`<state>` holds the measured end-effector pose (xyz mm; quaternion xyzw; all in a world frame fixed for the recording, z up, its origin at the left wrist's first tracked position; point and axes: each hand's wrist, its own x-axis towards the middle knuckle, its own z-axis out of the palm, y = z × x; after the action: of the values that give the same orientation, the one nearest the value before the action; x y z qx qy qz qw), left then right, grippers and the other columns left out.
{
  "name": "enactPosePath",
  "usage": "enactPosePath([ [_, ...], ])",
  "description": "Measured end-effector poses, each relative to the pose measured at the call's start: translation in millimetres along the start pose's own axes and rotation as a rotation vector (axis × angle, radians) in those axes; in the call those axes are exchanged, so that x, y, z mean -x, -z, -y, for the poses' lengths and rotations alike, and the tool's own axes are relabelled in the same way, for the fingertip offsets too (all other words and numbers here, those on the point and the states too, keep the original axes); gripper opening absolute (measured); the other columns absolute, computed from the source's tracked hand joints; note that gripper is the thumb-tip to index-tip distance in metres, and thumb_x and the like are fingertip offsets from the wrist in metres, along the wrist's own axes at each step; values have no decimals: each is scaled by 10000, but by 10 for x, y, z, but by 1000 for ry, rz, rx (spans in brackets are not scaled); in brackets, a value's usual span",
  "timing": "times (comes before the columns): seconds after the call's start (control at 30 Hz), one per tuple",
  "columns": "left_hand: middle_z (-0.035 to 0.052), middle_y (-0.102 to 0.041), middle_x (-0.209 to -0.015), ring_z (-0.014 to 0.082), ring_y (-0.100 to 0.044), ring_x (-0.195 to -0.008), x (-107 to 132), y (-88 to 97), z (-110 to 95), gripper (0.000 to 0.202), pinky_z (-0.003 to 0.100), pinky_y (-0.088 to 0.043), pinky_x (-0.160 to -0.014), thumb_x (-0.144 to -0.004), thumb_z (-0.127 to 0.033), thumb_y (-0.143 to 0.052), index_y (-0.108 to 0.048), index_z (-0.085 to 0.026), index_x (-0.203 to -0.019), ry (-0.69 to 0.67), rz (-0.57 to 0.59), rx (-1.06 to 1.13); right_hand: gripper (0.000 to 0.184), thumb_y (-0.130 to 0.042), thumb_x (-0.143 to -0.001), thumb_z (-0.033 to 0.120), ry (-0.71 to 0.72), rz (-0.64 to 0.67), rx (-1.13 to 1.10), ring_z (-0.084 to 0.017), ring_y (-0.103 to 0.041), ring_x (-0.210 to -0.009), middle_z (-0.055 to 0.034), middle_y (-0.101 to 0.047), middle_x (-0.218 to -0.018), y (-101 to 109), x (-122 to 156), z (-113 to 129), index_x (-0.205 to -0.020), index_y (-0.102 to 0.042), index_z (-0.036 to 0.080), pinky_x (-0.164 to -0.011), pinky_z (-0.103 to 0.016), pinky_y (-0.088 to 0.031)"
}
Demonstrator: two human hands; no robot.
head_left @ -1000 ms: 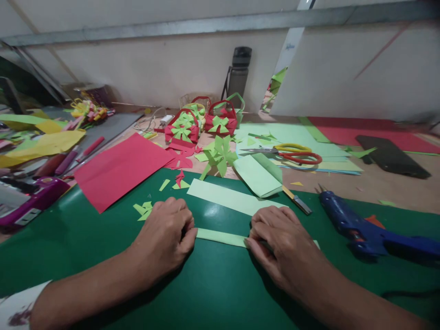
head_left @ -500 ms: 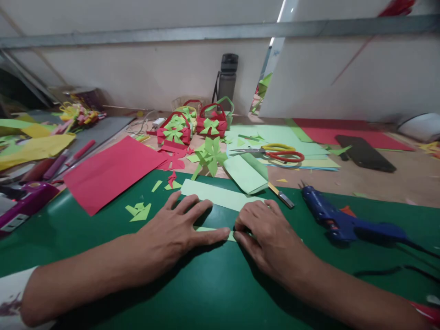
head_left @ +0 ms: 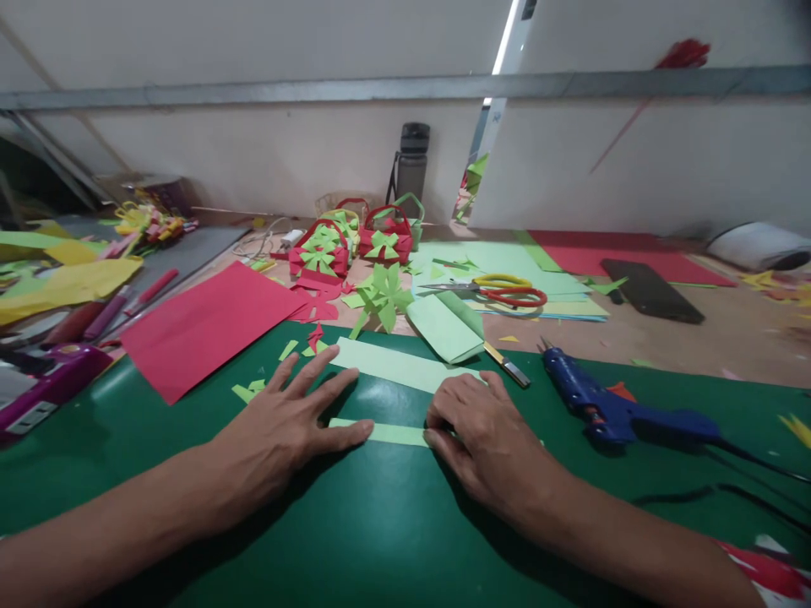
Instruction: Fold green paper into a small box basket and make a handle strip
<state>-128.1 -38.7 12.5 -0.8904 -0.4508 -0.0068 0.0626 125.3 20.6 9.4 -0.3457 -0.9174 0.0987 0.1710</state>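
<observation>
A narrow light green paper strip (head_left: 396, 433) lies on the dark green cutting mat (head_left: 380, 523). My left hand (head_left: 285, 426) rests flat on the mat with fingers spread, its thumb pressing the strip's left end. My right hand (head_left: 485, 431) lies curled over the strip's right part, fingertips pressing it down. A wider light green strip (head_left: 393, 365) lies just beyond both hands.
A blue glue gun (head_left: 608, 405) lies right of my right hand, a craft knife (head_left: 507, 365) beyond it. A red sheet (head_left: 203, 325), folded green paper (head_left: 447, 325), scissors (head_left: 507, 291), paper baskets (head_left: 342, 245), a bottle (head_left: 411, 169) and a purple stapler (head_left: 44, 388) surround the mat.
My left hand opened from a closed grip to spread fingers and slid along the strip toward my right hand, then back left a little. The camera view shifted right.
</observation>
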Motion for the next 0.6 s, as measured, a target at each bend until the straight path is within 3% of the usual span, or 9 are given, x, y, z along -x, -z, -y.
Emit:
enactPosePath([
  [0.17,42,-339,-1449,365,-95,-1378,326,-34,66,718,639,-229,-990,-747,47,-446,-467,-454,-1261,142,-5,-59,116,-511,-796,100,-3,10,-8,-185,-485,-736,-22,-569,-744,12,2,-1,-714,-533,180,-774,-378,-277],
  [0.27,48,-361,-1431,361,-150,-1366,381,-8,62,710,625,-263,-974,-726,70,-418,-513,-430,-1221,188,-13,-59,110,-520,-789,91,-17,17,0,-184,-488,-740,-19,-573,-751,24,12,10,-726,-531,181,-791,-388,-274],
  [0.37,69,-458,-1346,342,-316,-1282,237,63,-46,506,548,-335,-940,-780,7,-429,-596,-328,-1121,198,-74,-47,97,-537,-786,98,-29,22,21,-187,-492,-759,-16,-575,-770,25,23,34,-743,-533,185,-825,-403,-266],
  [0.47,110,-583,-1169,277,-484,-1077,-61,142,-272,328,460,-370,-899,-892,-125,-410,-534,-193,-1188,26,-160,-51,88,-538,-791,106,-32,-3,54,-192,-494,-787,-18,-571,-785,6,35,54,-755,-533,186,-840,-402,-268],
  [0.6,109,-608,-850,245,-530,-773,-436,174,-551,165,399,-403,-696,-885,-137,-437,-593,-111,-930,-104,-35,-172,92,-515,-817,110,25,-58,73,-185,-495,-779,-27,-568,-776,-23,52,29,-760,-539,178,-807,-366,-304],
])
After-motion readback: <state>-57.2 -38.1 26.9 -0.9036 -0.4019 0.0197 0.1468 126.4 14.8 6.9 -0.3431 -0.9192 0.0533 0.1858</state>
